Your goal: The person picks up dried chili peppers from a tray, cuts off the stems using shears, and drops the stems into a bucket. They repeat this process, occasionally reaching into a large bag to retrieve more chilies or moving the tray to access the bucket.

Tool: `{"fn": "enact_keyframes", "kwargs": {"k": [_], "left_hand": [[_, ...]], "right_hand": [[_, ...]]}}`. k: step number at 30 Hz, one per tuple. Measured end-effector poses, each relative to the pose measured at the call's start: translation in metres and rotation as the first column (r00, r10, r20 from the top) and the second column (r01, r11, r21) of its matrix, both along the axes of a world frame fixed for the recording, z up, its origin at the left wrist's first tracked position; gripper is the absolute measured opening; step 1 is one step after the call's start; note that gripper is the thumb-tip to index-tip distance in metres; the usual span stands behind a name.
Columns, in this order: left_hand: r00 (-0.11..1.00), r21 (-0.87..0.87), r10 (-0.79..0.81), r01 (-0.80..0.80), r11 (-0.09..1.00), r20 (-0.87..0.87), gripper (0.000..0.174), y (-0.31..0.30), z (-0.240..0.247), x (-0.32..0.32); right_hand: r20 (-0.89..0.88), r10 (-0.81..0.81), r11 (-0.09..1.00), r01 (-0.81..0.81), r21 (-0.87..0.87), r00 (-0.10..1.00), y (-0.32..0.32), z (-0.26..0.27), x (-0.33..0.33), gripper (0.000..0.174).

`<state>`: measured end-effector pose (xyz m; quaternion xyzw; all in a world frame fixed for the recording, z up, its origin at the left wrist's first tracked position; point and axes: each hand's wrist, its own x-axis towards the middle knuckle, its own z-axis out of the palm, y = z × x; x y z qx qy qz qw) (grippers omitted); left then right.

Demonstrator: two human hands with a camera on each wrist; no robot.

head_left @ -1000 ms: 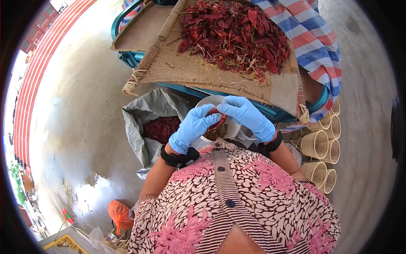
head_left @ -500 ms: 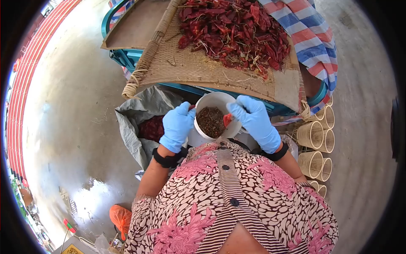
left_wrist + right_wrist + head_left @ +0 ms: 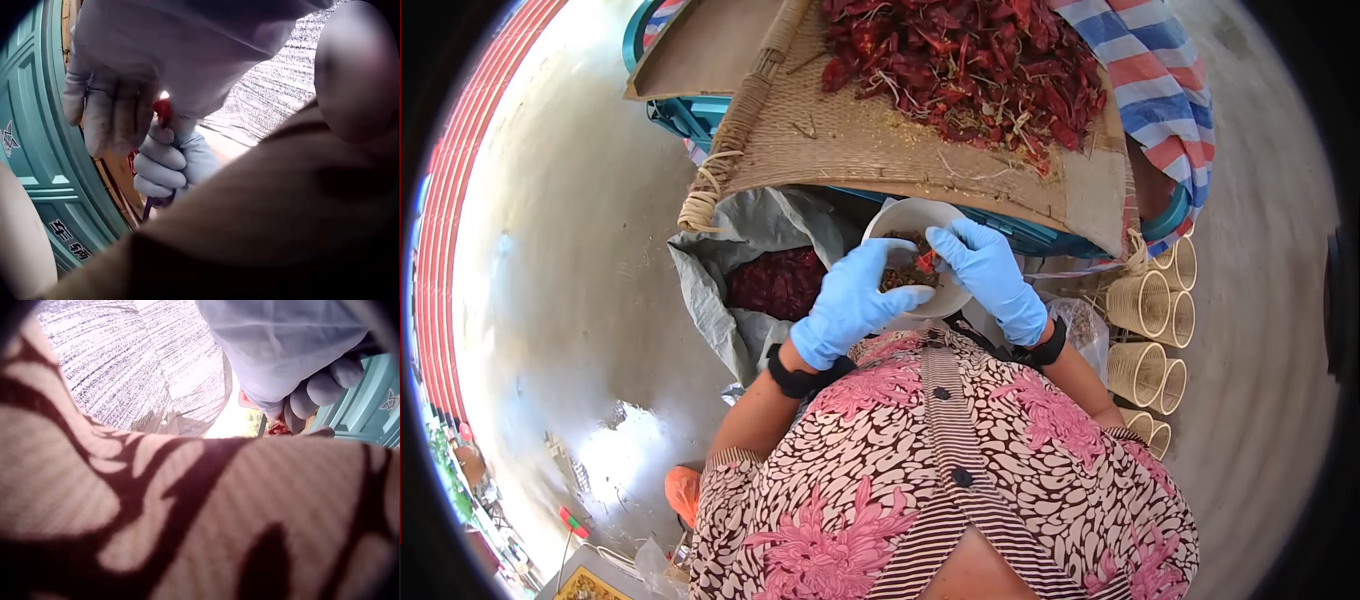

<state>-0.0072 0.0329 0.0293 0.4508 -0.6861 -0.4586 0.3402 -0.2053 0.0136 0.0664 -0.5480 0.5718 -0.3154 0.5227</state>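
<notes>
Both hands wear blue gloves and meet over a white bucket (image 3: 915, 212) in the head view. Dark, crumbly bits (image 3: 897, 277) lie inside it. My right hand (image 3: 994, 280) pinches a piece of dried red chili (image 3: 926, 262) between thumb and fingertips. Facing it, my left hand (image 3: 850, 300) has its thumb and fingers spread wide apart, close to the chili. In the left wrist view, the left hand's straight fingers (image 3: 112, 115) show beside a red bit of chili (image 3: 162, 109) and the right hand's curled fingers.
A woven tray (image 3: 850, 160) bearing a heap of dried red chilies (image 3: 970, 70) rests on a teal frame ahead. Left of the bucket, a grey sack (image 3: 700, 290) holds more red chilies (image 3: 778, 285). Several wicker baskets (image 3: 1137, 304) stand at the right, near a striped cloth (image 3: 1160, 95).
The hands were together on a chili, then drew apart with a red piece in each. Now they are close again; the left hand's fingers have spread, while the right still pinches its piece.
</notes>
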Motion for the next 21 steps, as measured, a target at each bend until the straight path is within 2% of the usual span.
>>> {"fn": "enact_keyframes", "kwargs": {"k": [1, 2, 4, 5, 7, 8, 10, 12, 13, 14, 16, 17, 18, 19, 20, 21], "left_hand": [[0.998, 0.016, -0.006, 0.006, 1.0, 0.055, 0.05, 0.0, 0.015, -0.01], [0.998, -0.046, 0.056, -0.054, 0.997, 0.029, 0.031, 0.0, 0.0, -0.021], [0.998, -0.323, 0.003, -0.022, 0.946, -0.06, 0.019, -0.009, -0.007, -0.024], [0.985, -0.183, -0.015, -0.017, 0.983, -0.171, 0.018, -0.006, -0.009, -0.025], [0.921, 0.1, 0.005, 0.037, 0.994, -0.389, 0.019, 0.004, -0.008, -0.021], [0.908, 0.29, 0.152, -0.036, 0.956, -0.39, 0.02, 0.007, -0.008, -0.016], [0.872, 0.42, 0.298, -0.12, 0.899, -0.388, 0.019, 0.003, -0.026, 0.009], [0.945, 0.34, 0.327, -0.303, 0.89, -0.015, 0.017, -0.001, -0.051, 0.033], [0.887, 0.047, 0.359, -0.388, 0.921, 0.289, 0.014, 0.001, -0.089, 0.048], [0.79, -0.098, 0.405, -0.408, 0.908, 0.46, 0.021, 0.002, -0.108, 0.059], [0.75, -0.098, 0.417, -0.432, 0.897, 0.514, 0.029, 0.006, -0.135, 0.078], [0.609, -0.066, 0.411, -0.507, 0.86, 0.678, 0.031, 0.009, -0.144, 0.082], [0.514, -0.079, 0.406, -0.544, 0.835, 0.756, 0.035, 0.013, -0.151, 0.085], [0.415, -0.09, 0.386, -0.577, 0.812, 0.824, 0.04, 0.018, -0.159, 0.088], [0.379, -0.129, 0.402, -0.574, 0.809, 0.834, 0.046, 0.019, -0.166, 0.096], [0.368, -0.001, 0.202, -0.48, 0.878, 0.907, 0.055, 0.013, -0.183, 0.114]], "right_hand": [[0.023, 0.053, 0.999, -0.053, 0.001, 0.998, -0.004, -0.007, -0.001, 0.033], [0.03, 0.078, 0.997, -0.078, 0.002, 0.996, -0.006, -0.01, -0.003, 0.033], [0.045, 0.113, 0.994, -0.113, 0.003, 0.993, -0.008, -0.006, -0.003, 0.032], [0.138, 0.115, 0.993, -0.113, -0.02, 0.984, -0.006, -0.003, -0.002, 0.032], [0.188, 0.032, 0.991, -0.056, 0.122, 0.982, -0.005, 0.003, -0.008, 0.032], [0.209, -0.01, 0.98, -0.031, 0.195, 0.978, -0.005, 0.004, -0.011, 0.032], [0.143, 0.026, 0.991, -0.045, 0.126, 0.989, -0.008, -0.001, -0.028, 0.033], [0.059, 0.084, 0.99, -0.091, 0.111, 0.995, -0.008, -0.003, -0.042, 0.032], [-0.057, 0.18, 0.982, -0.176, 0.069, 0.982, -0.01, -0.013, -0.049, 0.035], [-0.219, 0.249, 0.968, -0.249, 0.03, 0.943, -0.008, -0.023, -0.053, 0.034], [-0.543, 0.322, 0.917, -0.398, -0.025, 0.776, -0.012, -0.036, -0.063, 0.033], [-0.506, 0.34, 0.935, -0.341, 0.094, 0.793, -0.01, -0.032, -0.065, 0.04], [-0.59, 0.335, 0.914, -0.406, 0.014, 0.735, -0.007, -0.05, -0.076, 0.04], [-0.548, 0.42, 0.899, -0.416, 0.14, 0.723, -0.008, -0.037, -0.08, 0.038], [-0.492, 0.499, 0.866, -0.426, 0.261, 0.713, -0.009, -0.025, -0.081, 0.036], [-0.415, 0.554, 0.831, -0.51, 0.223, 0.721, -0.008, -0.025, -0.087, 0.027]]}}
